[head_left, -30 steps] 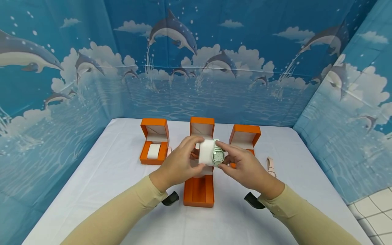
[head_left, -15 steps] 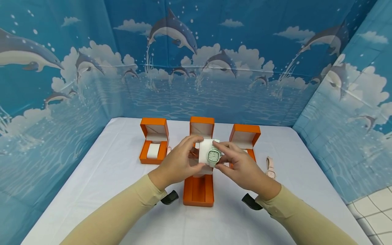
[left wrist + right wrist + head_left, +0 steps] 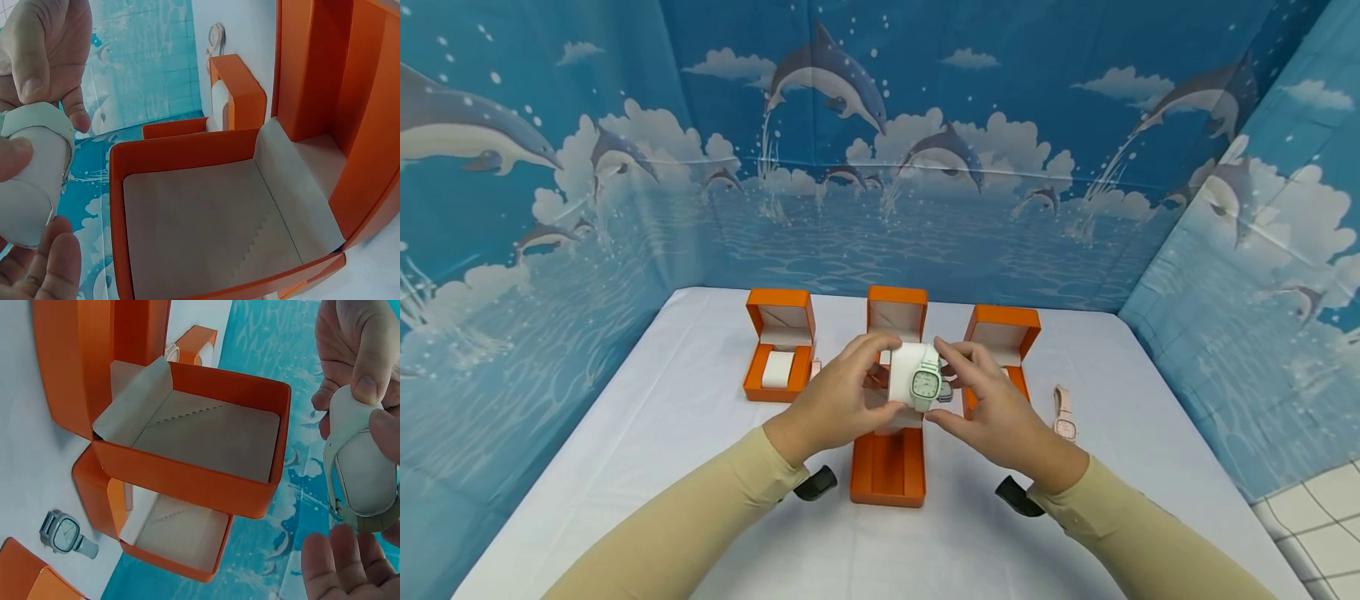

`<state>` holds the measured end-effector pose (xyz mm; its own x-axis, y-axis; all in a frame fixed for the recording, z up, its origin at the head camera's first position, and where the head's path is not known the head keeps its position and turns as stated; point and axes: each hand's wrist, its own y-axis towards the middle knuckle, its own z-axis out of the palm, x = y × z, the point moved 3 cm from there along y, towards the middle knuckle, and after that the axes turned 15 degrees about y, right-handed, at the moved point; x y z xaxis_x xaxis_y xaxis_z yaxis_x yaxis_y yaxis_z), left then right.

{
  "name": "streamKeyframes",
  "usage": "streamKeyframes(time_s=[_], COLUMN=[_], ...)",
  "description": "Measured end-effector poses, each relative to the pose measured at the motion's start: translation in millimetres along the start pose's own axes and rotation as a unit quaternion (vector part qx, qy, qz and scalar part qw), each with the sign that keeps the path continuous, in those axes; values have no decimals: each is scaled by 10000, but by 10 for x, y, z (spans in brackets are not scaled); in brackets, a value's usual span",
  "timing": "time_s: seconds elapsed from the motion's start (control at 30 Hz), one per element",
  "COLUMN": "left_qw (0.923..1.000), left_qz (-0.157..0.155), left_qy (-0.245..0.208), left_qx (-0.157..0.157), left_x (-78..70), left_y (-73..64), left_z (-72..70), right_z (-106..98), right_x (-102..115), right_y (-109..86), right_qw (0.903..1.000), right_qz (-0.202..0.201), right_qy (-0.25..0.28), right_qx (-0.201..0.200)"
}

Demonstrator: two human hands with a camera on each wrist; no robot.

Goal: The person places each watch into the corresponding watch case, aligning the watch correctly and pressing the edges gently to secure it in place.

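Observation:
My left hand [image 3: 835, 400] grips a white watch cushion [image 3: 902, 375] by its left end, held up over the nearest orange box [image 3: 887, 498]. A pale green watch [image 3: 926, 383] with a squarish face is wrapped round the cushion's right end, strap closed in a loop. My right hand [image 3: 1000, 408] holds the watch, forefinger at the strap's far end and thumb at its near end. The loop also shows in the right wrist view, where the strap [image 3: 372, 523] runs round the cushion beside my right fingers [image 3: 331, 562]. The box's cushion bay lies unfilled.
Behind stand three more open orange boxes: left [image 3: 778, 297], middle [image 3: 897, 294] and right [image 3: 1006, 315]. The left one holds a white cushion [image 3: 777, 369]. A pink watch [image 3: 1063, 417] lies right; a grey watch [image 3: 64, 532] lies between boxes. A dolphin curtain [image 3: 880, 233] backs the table.
The green watch has slid left along the cushion, from its right edge further on. My right fingers have spread a little, so the grey watch behind shows between them.

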<state>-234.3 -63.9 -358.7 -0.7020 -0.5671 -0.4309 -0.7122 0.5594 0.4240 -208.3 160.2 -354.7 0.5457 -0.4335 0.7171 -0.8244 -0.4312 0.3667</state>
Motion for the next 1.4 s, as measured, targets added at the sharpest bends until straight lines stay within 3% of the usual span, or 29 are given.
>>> streamKeyframes(time_s=[0.47,1.4], left_qw=[10000,9999], left_qz=[45,46], left_qy=[-23,-74], left_qx=[12,-53], left_x=[-10,-7], left_y=[-1,24], left_z=[9,15], right_z=[17,13], right_x=[-29,-75], right_y=[-4,3], right_qw=[9998,9996], right_qz=[129,-55], right_qy=[-131,-280], right_qx=[-1,-48])
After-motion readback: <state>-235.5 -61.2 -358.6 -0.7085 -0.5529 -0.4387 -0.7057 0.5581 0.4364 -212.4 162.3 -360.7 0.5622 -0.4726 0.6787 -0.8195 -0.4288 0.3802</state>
